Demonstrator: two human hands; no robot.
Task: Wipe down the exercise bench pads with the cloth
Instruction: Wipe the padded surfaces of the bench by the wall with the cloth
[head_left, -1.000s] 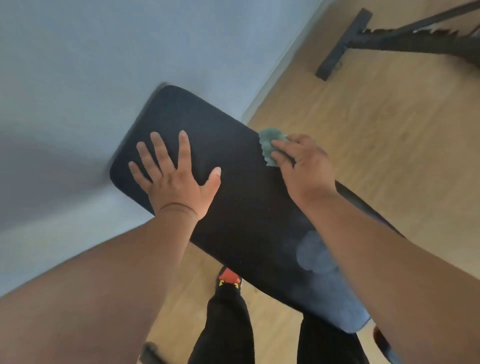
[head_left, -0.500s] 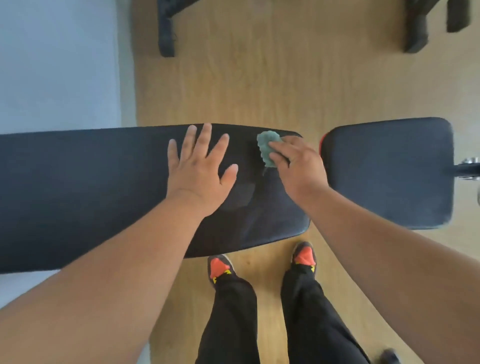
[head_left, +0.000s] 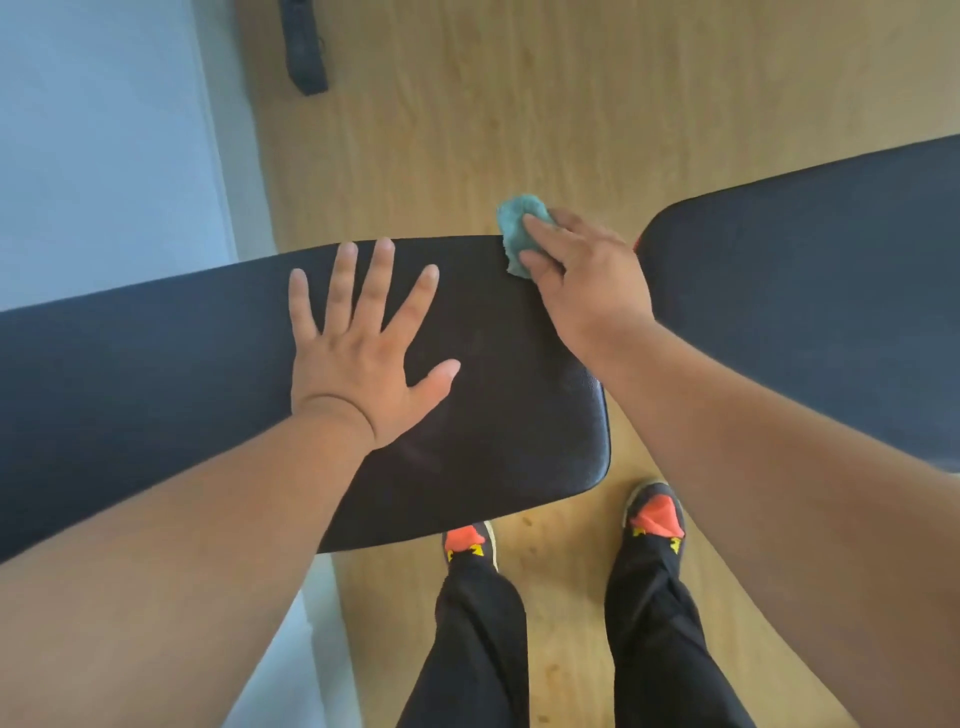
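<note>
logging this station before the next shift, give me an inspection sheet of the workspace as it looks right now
surface: long black bench pad runs from the left edge to a rounded end near the middle; a second black pad sits to the right, with a gap of floor between them.
job's things: teal cloth bunched at the far corner of the long pad, partly over its edge.
clutter: nothing seen.
hands: left hand lies flat on the long pad, fingers spread; right hand rests on the cloth.
cables: nothing seen.
surroundings: wooden floor, pale wall at left, dark bar on the floor at top, the person's red and black shoes below.
</note>
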